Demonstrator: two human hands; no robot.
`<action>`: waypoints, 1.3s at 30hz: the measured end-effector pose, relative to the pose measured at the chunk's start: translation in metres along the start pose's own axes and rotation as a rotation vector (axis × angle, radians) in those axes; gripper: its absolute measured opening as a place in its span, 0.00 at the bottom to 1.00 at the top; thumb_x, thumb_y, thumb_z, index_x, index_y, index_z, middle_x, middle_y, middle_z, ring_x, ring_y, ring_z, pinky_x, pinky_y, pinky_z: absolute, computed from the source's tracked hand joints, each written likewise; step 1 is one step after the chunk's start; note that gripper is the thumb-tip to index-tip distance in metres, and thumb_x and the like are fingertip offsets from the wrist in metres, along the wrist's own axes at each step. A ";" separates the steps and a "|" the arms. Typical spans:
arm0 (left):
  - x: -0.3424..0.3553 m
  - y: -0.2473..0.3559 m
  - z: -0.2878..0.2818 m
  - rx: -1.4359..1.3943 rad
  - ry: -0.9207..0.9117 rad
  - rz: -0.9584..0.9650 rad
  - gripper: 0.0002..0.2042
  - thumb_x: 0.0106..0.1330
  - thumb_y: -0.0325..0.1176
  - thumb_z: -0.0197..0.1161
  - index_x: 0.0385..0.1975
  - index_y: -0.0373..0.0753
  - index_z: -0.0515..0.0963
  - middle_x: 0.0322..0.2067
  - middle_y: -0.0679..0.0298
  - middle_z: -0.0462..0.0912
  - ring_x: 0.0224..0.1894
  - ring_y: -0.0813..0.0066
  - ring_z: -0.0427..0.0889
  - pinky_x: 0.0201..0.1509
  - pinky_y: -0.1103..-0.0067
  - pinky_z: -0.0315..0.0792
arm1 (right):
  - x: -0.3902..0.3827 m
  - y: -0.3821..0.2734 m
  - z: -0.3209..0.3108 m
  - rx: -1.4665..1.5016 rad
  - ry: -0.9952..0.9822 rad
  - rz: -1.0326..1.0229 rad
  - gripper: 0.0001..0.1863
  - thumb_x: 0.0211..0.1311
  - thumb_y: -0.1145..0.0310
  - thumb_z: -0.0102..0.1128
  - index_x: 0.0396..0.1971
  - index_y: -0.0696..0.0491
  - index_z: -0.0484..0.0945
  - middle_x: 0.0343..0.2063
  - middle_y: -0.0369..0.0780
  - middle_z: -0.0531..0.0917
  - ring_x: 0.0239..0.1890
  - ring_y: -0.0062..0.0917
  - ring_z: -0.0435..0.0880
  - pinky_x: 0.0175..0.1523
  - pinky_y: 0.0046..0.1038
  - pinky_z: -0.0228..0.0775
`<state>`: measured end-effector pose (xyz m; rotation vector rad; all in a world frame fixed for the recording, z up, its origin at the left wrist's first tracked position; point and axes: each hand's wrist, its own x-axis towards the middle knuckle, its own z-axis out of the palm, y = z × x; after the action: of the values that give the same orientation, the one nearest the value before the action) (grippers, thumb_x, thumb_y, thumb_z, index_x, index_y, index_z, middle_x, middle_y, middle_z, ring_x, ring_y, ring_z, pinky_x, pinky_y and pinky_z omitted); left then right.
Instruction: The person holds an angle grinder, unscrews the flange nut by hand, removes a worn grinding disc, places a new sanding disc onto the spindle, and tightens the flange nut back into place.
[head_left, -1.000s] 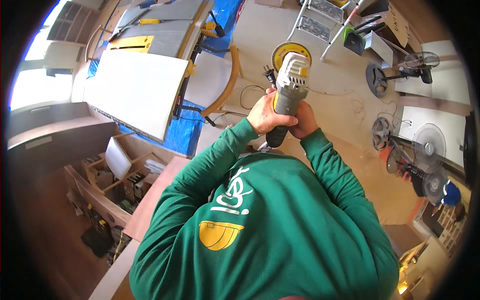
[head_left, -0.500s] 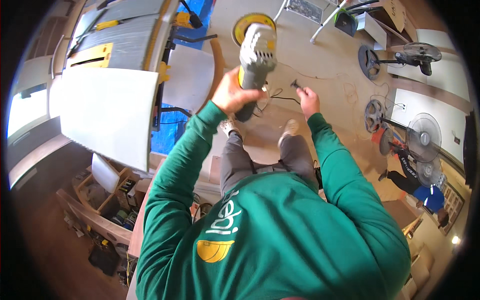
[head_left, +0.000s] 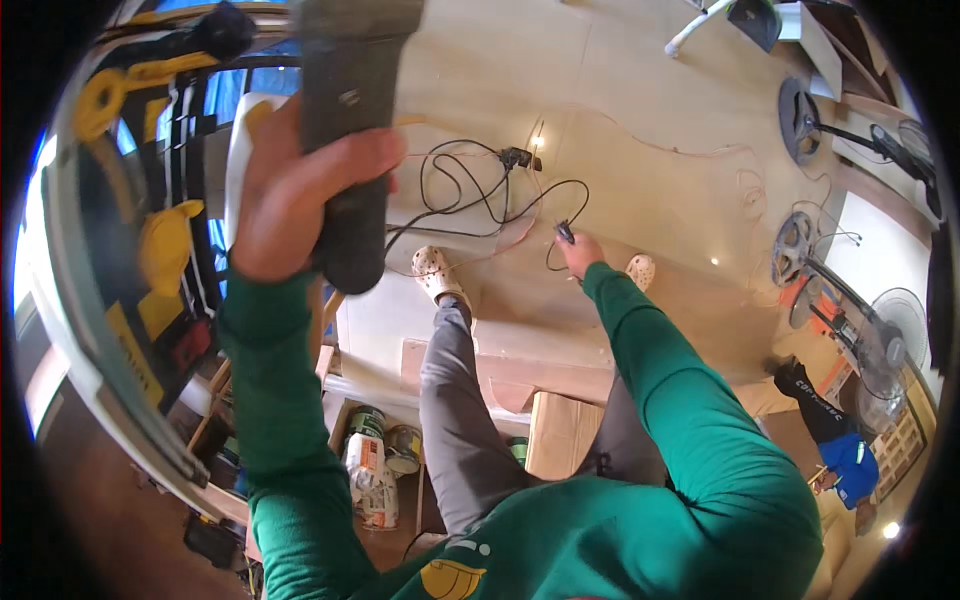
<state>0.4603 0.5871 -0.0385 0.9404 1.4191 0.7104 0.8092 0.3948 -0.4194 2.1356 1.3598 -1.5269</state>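
Two grips: left hand (head_left: pixel 290 200) wrapped around a grinder body (head_left: pixel 350 130), right hand (head_left: pixel 580 252) pinching its black cord (head_left: pixel 470 200).

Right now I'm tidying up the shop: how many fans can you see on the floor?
3: a dark fan at upper right, another fan below it, and a white fan at the right edge. More may be hidden.
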 end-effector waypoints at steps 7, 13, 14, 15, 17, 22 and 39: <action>0.021 -0.019 0.000 0.172 -0.027 0.000 0.44 0.49 0.54 0.75 0.60 0.30 0.66 0.39 0.57 0.79 0.35 0.68 0.82 0.38 0.75 0.77 | 0.160 -0.022 0.100 0.133 0.141 -0.109 0.28 0.68 0.46 0.58 0.40 0.61 0.82 0.41 0.59 0.84 0.46 0.53 0.83 0.50 0.46 0.74; 0.033 -0.008 -0.031 -0.121 -0.299 -0.265 0.44 0.56 0.48 0.77 0.67 0.35 0.59 0.43 0.57 0.78 0.44 0.63 0.83 0.49 0.68 0.79 | 0.217 -0.070 0.150 -0.049 0.129 0.045 0.33 0.71 0.42 0.51 0.56 0.59 0.79 0.67 0.56 0.68 0.64 0.55 0.72 0.66 0.53 0.68; 0.037 -0.014 -0.044 -0.195 -0.451 -0.285 0.39 0.63 0.50 0.68 0.66 0.34 0.60 0.45 0.54 0.78 0.47 0.60 0.81 0.53 0.66 0.76 | 0.217 -0.081 0.156 -0.050 0.145 0.060 0.33 0.71 0.42 0.50 0.57 0.57 0.78 0.68 0.55 0.67 0.66 0.54 0.71 0.66 0.56 0.67; 0.043 -0.020 -0.057 -0.257 -0.600 -0.302 0.34 0.70 0.51 0.59 0.66 0.33 0.60 0.47 0.51 0.78 0.50 0.57 0.80 0.57 0.65 0.73 | 0.215 -0.092 0.163 -0.050 0.161 0.074 0.33 0.71 0.42 0.50 0.59 0.56 0.77 0.69 0.53 0.66 0.67 0.52 0.69 0.66 0.60 0.66; 0.085 -0.025 -0.123 -0.506 -1.135 -0.630 0.33 0.75 0.55 0.41 0.63 0.28 0.67 0.56 0.40 0.76 0.65 0.51 0.72 0.75 0.62 0.56 | 0.245 -0.089 0.163 -0.018 0.115 0.112 0.34 0.71 0.40 0.50 0.63 0.51 0.74 0.71 0.49 0.63 0.71 0.47 0.64 0.62 0.67 0.65; 0.109 0.013 -0.125 -0.444 -1.073 -0.939 0.34 0.77 0.48 0.28 0.63 0.25 0.70 0.64 0.36 0.72 0.73 0.51 0.66 0.82 0.62 0.43 | 0.277 -0.048 0.165 0.215 0.293 0.110 0.25 0.70 0.49 0.55 0.57 0.53 0.79 0.60 0.49 0.75 0.62 0.46 0.75 0.60 0.53 0.71; 0.048 0.000 -0.068 -0.279 -0.398 -0.369 0.31 0.74 0.47 0.35 0.63 0.26 0.69 0.59 0.39 0.74 0.67 0.53 0.69 0.76 0.63 0.49 | 0.168 -0.067 0.106 0.078 -0.010 -0.266 0.10 0.64 0.68 0.55 0.37 0.53 0.86 0.40 0.52 0.85 0.46 0.50 0.84 0.53 0.48 0.74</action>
<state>0.3954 0.6364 -0.0566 0.5423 1.0656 0.4013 0.6975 0.4635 -0.5833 2.0528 1.6629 -1.7091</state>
